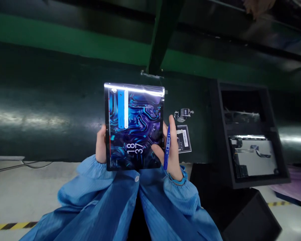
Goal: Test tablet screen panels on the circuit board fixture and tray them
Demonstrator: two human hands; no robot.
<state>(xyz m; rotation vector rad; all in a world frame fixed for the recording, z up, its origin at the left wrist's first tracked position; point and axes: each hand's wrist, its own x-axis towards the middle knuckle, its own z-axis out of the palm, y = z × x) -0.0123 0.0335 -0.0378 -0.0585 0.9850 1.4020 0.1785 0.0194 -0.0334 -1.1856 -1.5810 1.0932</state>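
Note:
I hold a tablet (134, 125) upright in front of me, its screen lit with a blue and purple swirl pattern and the digits 18 37. My left hand (100, 144) grips its left edge, fingers closed behind it. My right hand (170, 147) supports the right edge, thumb lying on the screen, and also holds a blue pen (167, 147) between its fingers. Both arms are in blue sleeves.
A dark green conveyor belt (40, 110) runs across the view. On it lie a metal hand counter (183, 114) and a small label card (184, 139). At the right a black tray rack (243, 134) holds a tablet lying back up (254, 155). Another person's hand (258, 6) shows at top right.

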